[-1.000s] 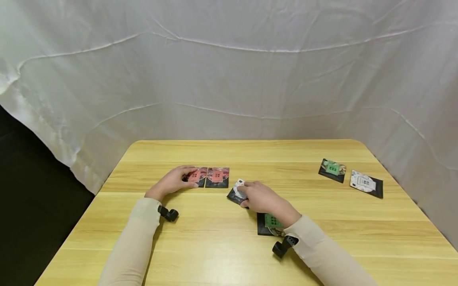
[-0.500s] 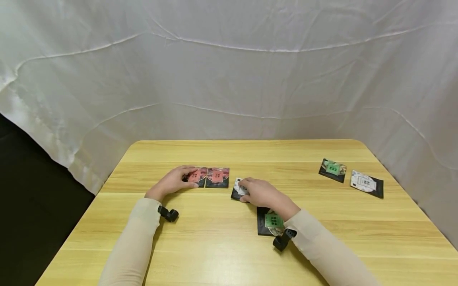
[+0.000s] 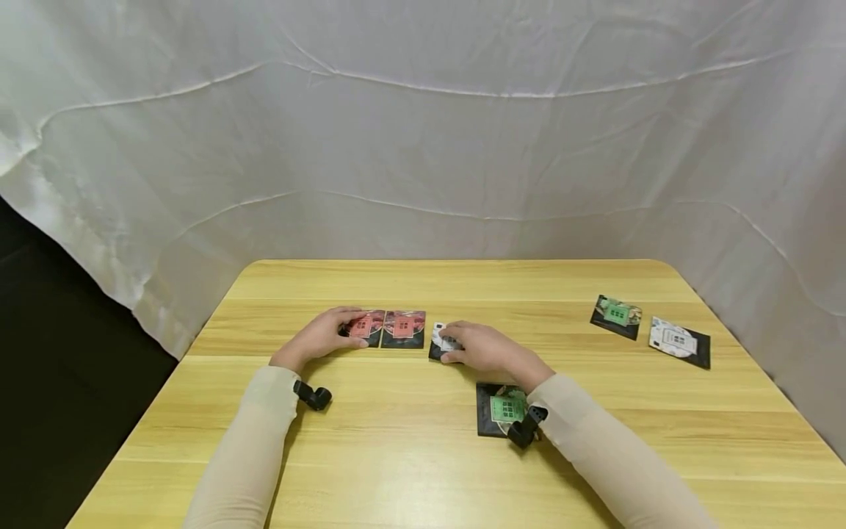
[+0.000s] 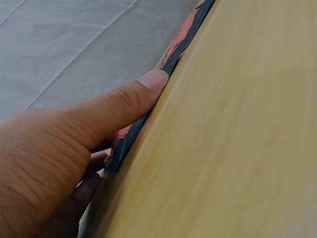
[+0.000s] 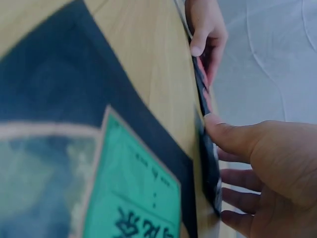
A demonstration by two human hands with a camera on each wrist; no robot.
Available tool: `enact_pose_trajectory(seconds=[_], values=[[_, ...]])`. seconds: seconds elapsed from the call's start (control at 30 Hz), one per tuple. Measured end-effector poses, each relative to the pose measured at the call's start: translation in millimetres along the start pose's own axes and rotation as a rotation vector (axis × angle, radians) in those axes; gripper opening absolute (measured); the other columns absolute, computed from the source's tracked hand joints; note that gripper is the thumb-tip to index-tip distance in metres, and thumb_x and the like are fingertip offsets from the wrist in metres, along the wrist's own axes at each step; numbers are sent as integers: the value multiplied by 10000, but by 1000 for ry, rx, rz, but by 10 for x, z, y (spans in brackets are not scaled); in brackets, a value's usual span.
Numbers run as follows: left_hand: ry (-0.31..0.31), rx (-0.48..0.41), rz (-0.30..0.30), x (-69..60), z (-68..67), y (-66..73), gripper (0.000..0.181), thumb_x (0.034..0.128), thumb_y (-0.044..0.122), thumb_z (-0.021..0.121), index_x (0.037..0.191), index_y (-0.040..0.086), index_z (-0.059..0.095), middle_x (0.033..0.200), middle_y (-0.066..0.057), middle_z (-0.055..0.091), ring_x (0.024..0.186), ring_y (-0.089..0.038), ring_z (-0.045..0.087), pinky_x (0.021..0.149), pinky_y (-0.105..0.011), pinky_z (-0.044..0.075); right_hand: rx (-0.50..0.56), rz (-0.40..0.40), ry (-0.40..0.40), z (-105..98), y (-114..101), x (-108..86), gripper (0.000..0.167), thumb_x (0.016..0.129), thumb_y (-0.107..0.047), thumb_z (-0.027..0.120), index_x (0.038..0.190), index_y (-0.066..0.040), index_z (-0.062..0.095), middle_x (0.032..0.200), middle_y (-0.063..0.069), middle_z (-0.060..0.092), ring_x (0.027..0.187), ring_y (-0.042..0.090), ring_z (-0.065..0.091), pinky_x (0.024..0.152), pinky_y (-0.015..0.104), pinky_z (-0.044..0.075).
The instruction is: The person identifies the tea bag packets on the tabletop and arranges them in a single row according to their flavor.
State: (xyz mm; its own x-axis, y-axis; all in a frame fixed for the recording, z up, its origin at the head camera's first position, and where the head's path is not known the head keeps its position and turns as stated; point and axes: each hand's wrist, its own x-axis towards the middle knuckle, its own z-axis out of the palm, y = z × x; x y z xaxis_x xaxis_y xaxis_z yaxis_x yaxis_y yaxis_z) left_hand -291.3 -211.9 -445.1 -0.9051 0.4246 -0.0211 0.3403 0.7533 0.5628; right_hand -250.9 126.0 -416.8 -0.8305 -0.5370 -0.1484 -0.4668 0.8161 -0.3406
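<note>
Two flat black sachets with red labels lie side by side left of the table's middle. My left hand (image 3: 322,336) holds the left red sachet (image 3: 363,328) across its end, thumb on the near edge and fingers at the far side. The right red sachet (image 3: 405,329) lies beside it, untouched. My right hand (image 3: 482,347) grips a black-and-white sachet (image 3: 439,334), its thumb on the near edge and fingers beyond; the hand hides part of it. A gap separates this sachet from the red pair. Below my right wrist lies a green-labelled sachet (image 3: 505,408), large in the right wrist view (image 5: 138,198).
At the far right of the wooden table (image 3: 396,448) lie another green-labelled sachet (image 3: 616,316) and another white-labelled sachet (image 3: 679,342), both turned askew. Behind the table hangs a pale curtain (image 3: 423,147).
My right hand has moved the black-and-white sachet slightly away from me and turned it straighter, in line with the red ones. The left hand has stayed on its red sachet.
</note>
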Motion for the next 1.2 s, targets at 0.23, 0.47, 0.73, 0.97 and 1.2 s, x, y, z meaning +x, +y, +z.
enact_pose_trajectory(seconds=[0.23, 0.47, 0.73, 0.97, 1.2], values=[[1, -1, -2, 8, 3, -9, 786, 838, 466, 750, 1487, 143, 446, 1534, -174, 345, 1397, -410, 301, 1123, -580, 265, -10, -16, 28, 0, 51, 95, 602, 955, -397, 628, 1463, -117, 465, 1489, 127, 431, 1348, 326, 418, 1119, 460, 340], [2, -6, -6, 13, 14, -38, 794, 831, 497, 745, 1487, 162, 449, 1536, -159, 348, 1402, -395, 298, 1130, -569, 260, 14, -21, 13, -17, 98, 166, 614, 956, -393, 630, 1479, -130, 447, 1514, 121, 399, 1376, 326, 378, 1137, 471, 305], [4, 1, -4, 11, 14, -48, 806, 824, 510, 743, 1485, 154, 451, 1532, -170, 352, 1396, -407, 304, 1123, -577, 268, 14, -29, 35, 2, 131, 248, 567, 959, -464, 592, 1449, -194, 500, 1509, 95, 411, 1369, 323, 389, 1128, 492, 311], [4, -3, -7, 29, 15, -56, 797, 830, 505, 741, 1489, 169, 445, 1537, -154, 348, 1403, -391, 299, 1129, -565, 266, -14, -5, 61, 9, 93, 300, 581, 944, -452, 625, 1442, -178, 503, 1497, 107, 424, 1342, 329, 423, 1106, 493, 350], [3, 1, -8, 25, 14, -63, 801, 829, 511, 738, 1490, 166, 445, 1537, -156, 347, 1402, -392, 300, 1131, -563, 263, -22, 6, 65, 20, 68, 339, 576, 942, -446, 633, 1433, -169, 515, 1484, 102, 441, 1327, 319, 445, 1100, 479, 362]])
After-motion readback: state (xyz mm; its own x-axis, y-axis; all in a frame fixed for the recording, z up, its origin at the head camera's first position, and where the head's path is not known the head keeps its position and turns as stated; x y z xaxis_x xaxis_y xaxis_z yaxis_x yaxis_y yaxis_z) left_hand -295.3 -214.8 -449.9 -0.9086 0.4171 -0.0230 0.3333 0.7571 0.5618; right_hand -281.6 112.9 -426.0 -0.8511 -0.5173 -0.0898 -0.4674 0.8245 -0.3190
